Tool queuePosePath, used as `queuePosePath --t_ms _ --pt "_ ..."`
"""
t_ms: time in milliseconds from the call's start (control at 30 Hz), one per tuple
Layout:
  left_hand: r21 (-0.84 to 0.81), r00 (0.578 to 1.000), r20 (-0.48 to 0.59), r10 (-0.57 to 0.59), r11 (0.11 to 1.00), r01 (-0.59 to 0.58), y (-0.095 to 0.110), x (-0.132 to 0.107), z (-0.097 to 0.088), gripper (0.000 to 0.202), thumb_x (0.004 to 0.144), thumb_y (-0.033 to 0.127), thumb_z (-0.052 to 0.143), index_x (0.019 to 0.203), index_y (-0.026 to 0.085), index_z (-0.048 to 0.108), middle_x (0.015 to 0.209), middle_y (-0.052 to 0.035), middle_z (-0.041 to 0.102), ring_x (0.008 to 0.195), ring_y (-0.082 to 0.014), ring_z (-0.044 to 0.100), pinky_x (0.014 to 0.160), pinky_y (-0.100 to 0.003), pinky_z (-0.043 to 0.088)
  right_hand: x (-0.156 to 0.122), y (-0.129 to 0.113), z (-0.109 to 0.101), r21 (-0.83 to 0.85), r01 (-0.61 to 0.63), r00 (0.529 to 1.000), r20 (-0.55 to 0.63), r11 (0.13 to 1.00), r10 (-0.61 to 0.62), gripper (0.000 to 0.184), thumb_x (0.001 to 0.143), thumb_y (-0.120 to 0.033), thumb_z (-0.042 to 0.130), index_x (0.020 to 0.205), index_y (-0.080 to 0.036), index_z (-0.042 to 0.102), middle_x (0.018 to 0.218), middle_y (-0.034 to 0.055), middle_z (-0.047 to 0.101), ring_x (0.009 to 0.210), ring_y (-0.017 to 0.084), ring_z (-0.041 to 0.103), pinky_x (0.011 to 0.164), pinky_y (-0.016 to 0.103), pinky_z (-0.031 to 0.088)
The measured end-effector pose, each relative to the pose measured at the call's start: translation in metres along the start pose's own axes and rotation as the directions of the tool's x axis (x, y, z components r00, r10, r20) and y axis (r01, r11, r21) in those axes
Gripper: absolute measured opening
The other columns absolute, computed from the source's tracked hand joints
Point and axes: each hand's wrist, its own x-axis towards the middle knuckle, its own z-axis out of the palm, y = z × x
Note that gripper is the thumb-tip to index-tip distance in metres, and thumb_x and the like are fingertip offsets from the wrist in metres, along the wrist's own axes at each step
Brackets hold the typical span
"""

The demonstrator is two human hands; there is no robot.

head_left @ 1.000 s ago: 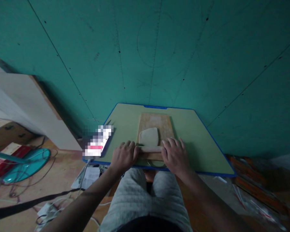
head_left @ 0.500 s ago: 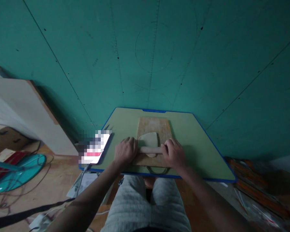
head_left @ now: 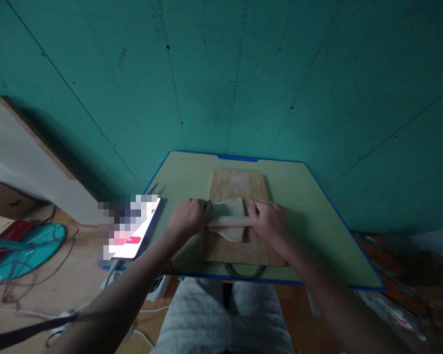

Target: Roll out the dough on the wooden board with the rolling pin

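A flat piece of pale dough lies on a wooden board that rests on a small green table with a blue rim. Across the middle of the dough lies a wooden rolling pin. My left hand is closed over the pin's left end. My right hand is closed over its right end. Both hands press down on the pin, knuckles up, and each end of the pin is hidden under a hand.
A lit phone lies on the table's left edge. A teal wall stands right behind the table. On the floor at left are a teal fan and loose cables. My knees are under the table's near edge.
The rolling pin and both hands have moved away from me, from the dough's near edge up onto its middle. The camera has moved closer to the board.
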Motion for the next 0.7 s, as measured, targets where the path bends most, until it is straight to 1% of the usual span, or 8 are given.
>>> queuePosePath --t_ms 67,167,300,367,433,533,600,700 --pt "0.019 1.0 0.001 -0.011 1.0 0.011 0.001 0.01 -0.002 0.055 0.098 0.044 0.028 0.081 0.013 0.071 0.084 -0.0183 0.072 0.08 -0.0293 0.07 0.066 -0.036 0.047 0.008 -0.003 -0.002 -0.041 -0.064 0.995 0.07 0.997 0.067 0.042 0.095 -0.033 0.041 0.071 -0.018 0.072 0.075 0.0102 0.073 0.064 0.019 0.062 0.058 0.032 0.031" --pt "0.032 0.999 -0.039 -0.03 0.999 0.032 0.002 0.019 -0.005 0.057 0.098 0.046 0.028 0.08 0.013 0.071 0.083 -0.0187 0.072 0.079 -0.0297 0.07 0.065 -0.035 0.047 0.017 -0.005 -0.002 -0.073 -0.11 0.988 0.098 0.991 0.117 0.043 0.096 -0.036 0.04 0.077 -0.019 0.075 0.08 0.0122 0.075 0.069 0.022 0.067 0.061 0.032 0.036" --pt "0.047 0.977 -0.198 0.076 0.997 -0.068 0.004 0.007 -0.003 0.051 0.1 0.039 0.026 0.086 0.016 0.069 0.089 -0.0131 0.071 0.083 -0.024 0.068 0.069 -0.03 0.044 0.021 -0.005 0.002 -0.073 -0.124 0.988 0.087 0.99 0.13 0.04 0.096 -0.037 0.042 0.081 -0.021 0.075 0.083 0.011 0.076 0.073 0.022 0.068 0.062 0.031 0.038" --pt "0.05 0.963 -0.24 0.121 0.992 -0.112 0.006 -0.004 0.003 0.044 0.101 0.037 0.027 0.092 0.017 0.066 0.09 -0.011 0.069 0.085 -0.0225 0.067 0.07 -0.029 0.043 0.018 -0.005 0.003 -0.069 -0.114 0.992 0.051 0.991 0.117 0.04 0.097 -0.036 0.041 0.082 -0.021 0.075 0.083 0.0095 0.075 0.073 0.021 0.068 0.062 0.03 0.036" --pt "0.059 0.957 -0.267 0.114 0.993 -0.102 0.01 -0.014 0.009 0.04 0.102 0.035 0.028 0.096 0.017 0.063 0.089 -0.0108 0.068 0.087 -0.0235 0.065 0.072 -0.031 0.042 0.012 -0.006 0.003 -0.058 -0.061 0.998 -0.016 0.996 0.06 0.039 0.098 -0.034 0.04 0.08 -0.021 0.073 0.08 0.0078 0.074 0.072 0.019 0.066 0.062 0.029 0.035" --pt "0.087 0.948 -0.305 0.089 0.994 -0.065 0.015 -0.023 0.016 0.038 0.102 0.034 0.026 0.098 0.016 0.059 0.092 -0.012 0.065 0.09 -0.0253 0.063 0.077 -0.034 0.042 -0.001 -0.006 0.003 -0.055 0.087 0.987 -0.128 0.995 -0.094 0.035 0.099 -0.028 0.04 0.079 -0.02 0.068 0.079 0.0064 0.07 0.078 0.018 0.063 0.066 0.029 0.034" --pt "0.081 0.948 -0.312 0.059 0.996 -0.035 0.017 -0.023 0.018 0.037 0.102 0.032 0.025 0.098 0.015 0.058 0.094 -0.0125 0.064 0.091 -0.0252 0.062 0.078 -0.035 0.042 -0.011 -0.006 0.004 -0.065 0.158 0.971 -0.171 0.985 -0.167 0.031 0.098 -0.025 0.041 0.08 -0.019 0.066 0.08 0.006 0.068 0.08 0.018 0.06 0.069 0.028 0.034" --pt "0.034 0.959 -0.283 0.01 0.999 0.0 0.019 -0.018 0.015 0.035 0.101 0.03 0.027 0.099 0.015 0.058 0.094 -0.0125 0.066 0.091 -0.0251 0.064 0.077 -0.034 0.043 -0.02 -0.004 0.007 -0.069 0.209 0.955 -0.199 0.976 -0.219 0.029 0.099 -0.024 0.042 0.08 -0.019 0.063 0.083 0.0057 0.064 0.08 0.018 0.056 0.072 0.028 0.034"
